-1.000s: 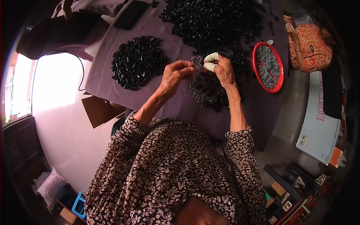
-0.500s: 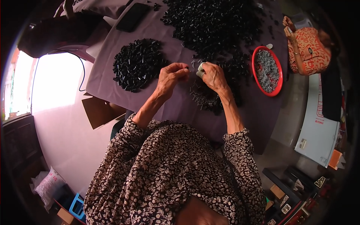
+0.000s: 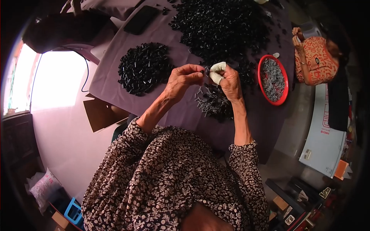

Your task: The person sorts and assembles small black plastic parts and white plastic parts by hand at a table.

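My left hand [image 3: 181,82] pinches a tiny black piece between thumb and fingertips over the purple cloth-covered table [image 3: 173,111]. Facing it almost tip to tip is my right hand [image 3: 232,85], its thumb and forefinger wrapped in white finger covers and closed together. A small dark grey bit shows at those right fingertips, too small to name. Below them lies a small heap of grey pins [image 3: 208,104] mixed with black pieces. A round pile of short black tubular pieces [image 3: 142,69] sits left of my hands, and a larger black pile [image 3: 219,29] spreads beyond them.
A red oval basin [image 3: 286,90] of grey pins stands at the table's right side. At the far left lies a black phone-like slab [image 3: 141,20]. Another person in an orange patterned top [image 3: 318,63] sits at right. An open cardboard box [image 3: 101,115] is beside the table's left edge.
My right hand has turned and shifted slightly right, showing its white finger covers more. My left hand has moved a little right, closer to the right fingertips. The view has shifted slightly.
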A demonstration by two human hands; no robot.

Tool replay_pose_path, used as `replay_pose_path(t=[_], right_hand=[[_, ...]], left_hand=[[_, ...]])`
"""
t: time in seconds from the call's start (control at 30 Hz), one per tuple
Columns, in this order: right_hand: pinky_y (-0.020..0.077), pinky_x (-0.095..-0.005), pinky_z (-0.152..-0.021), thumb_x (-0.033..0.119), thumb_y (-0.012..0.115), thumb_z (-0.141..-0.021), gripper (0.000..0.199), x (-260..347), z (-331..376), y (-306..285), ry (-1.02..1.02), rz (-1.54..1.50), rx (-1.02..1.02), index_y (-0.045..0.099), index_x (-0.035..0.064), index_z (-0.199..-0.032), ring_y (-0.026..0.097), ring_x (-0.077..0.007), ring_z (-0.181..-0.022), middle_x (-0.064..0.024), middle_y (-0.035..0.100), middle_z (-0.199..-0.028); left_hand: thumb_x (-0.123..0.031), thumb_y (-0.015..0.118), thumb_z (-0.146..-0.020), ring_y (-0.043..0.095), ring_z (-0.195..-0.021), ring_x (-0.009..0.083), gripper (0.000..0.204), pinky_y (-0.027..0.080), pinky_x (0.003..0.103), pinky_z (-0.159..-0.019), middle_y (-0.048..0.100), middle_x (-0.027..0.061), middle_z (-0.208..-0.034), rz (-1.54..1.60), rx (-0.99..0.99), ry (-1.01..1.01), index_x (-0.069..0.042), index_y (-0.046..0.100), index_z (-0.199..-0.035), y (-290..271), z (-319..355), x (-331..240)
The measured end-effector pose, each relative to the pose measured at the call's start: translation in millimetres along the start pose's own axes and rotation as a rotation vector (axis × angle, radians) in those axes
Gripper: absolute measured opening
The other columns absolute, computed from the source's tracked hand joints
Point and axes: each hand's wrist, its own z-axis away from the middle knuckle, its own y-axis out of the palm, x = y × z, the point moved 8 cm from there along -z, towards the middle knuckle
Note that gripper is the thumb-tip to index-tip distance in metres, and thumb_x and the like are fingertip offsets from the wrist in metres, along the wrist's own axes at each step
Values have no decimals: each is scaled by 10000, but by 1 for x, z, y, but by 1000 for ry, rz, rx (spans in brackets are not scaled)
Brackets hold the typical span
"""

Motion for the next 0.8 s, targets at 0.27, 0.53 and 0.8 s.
replay_pose_path(t=[0.27, 0.53, 0.8], right_hand=[[475, -214, -643, 40, 567, -803, 175, 25, 3, 3, 45, -72, 1, 556, 11, -975, 545, -63, -706, -16, 577, -779], [440, -209, -615, 54, 564, -790, 243, 23, 4, 6, 102, -86, 43, 516, 8, -1023, 522, -60, -675, -16, 558, -747], [418, -220, -583, 63, 610, -759, 294, 9, 3, 8, 208, -286, 109, 503, 4, -1026, 510, -72, -647, -21, 549, -751]], left_hand=[[-43, 595, -807, 566, -724, 109, 173, 472, 247, -712, 629, 61, -825, -183, 30, 47, 14, 606, -969, 15, -1, -10], [-19, 581, -788, 554, -719, 93, 186, 458, 231, -700, 621, 53, -791, -422, 28, 74, 29, 617, -964, 21, 3, -20], [-43, 593, -768, 554, -712, 93, 192, 451, 236, -685, 610, 50, -752, -568, 55, 94, 25, 625, -944, 20, 4, -21]])
